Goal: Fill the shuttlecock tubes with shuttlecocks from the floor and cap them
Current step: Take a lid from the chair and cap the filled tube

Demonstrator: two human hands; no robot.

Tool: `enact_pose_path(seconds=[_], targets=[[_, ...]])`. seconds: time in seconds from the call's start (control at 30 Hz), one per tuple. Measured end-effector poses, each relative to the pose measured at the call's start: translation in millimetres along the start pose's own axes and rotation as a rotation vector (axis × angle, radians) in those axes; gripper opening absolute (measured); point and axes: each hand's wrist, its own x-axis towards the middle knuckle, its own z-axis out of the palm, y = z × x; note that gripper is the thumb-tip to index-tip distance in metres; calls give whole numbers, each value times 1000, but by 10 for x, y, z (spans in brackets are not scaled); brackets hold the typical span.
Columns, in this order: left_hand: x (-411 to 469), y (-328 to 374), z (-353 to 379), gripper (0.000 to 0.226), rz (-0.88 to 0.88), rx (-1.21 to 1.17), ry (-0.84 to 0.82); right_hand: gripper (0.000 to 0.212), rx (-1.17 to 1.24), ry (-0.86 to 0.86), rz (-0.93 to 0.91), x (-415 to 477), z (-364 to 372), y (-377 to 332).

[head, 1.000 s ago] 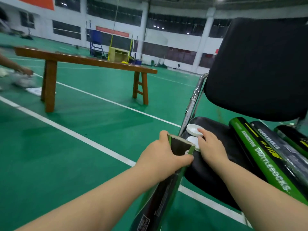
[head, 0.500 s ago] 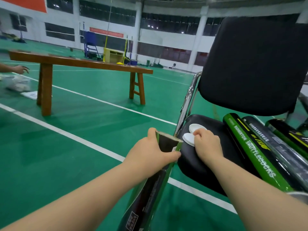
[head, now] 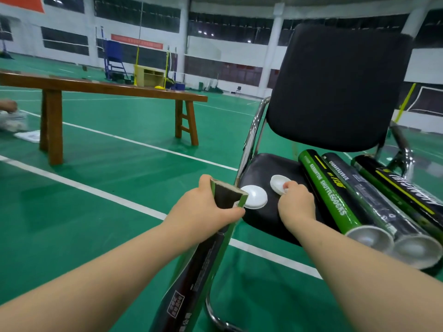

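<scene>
My left hand [head: 203, 209] grips the top of an uncapped green-and-black shuttlecock tube [head: 199, 271] that slants down toward the floor, its mouth beside the chair seat. My right hand [head: 296, 204] rests on the black chair seat [head: 259, 171], fingers pinching the edge of one white cap [head: 278, 183]. A second white cap [head: 255, 197] lies flat on the seat, just right of the tube's mouth. What the tube holds is hidden.
Three capped tubes [head: 335, 197] lie side by side on the right of the seat, below the chair backrest [head: 335, 92]. A long wooden bench [head: 100, 88] stands on the green court at left. Another person's hand [head: 8, 105] is beside white things at far left.
My right hand has pulled one cap away to the right, so the two caps no longer overlap. The left hand keeps its hold on the tube.
</scene>
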Motion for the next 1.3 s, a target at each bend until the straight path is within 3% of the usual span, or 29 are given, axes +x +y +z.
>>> enact_pose_path(seconds=[0.17, 0.37, 0.63, 0.87, 1.0, 1.17, 1.3], targets=[[-122, 79, 164, 60, -51, -33, -33, 19, 14, 114, -24, -133, -170, 79], [-329, 217, 148, 65, -28, -55, 24, 14, 373, 188, -333, -652, -398, -26], [-891, 371, 292, 49, 76, -92, 47, 16, 539, 9, -716, -1494, -630, -16], [-1399, 182, 320, 50, 72, -143, 38, 15, 416, -316, -721, -1913, -683, -49], [-1599, -7, 288, 49, 40, -129, 18, 8, 295, -349, -766, -2115, -667, -121], [-1753, -243, 274, 41, 14, -105, 21, 47, 188, -390, -922, -2320, -512, -190], [-1781, -391, 246, 63, 47, -13, 30, 61, 132, -401, -917, -2380, -370, -281]])
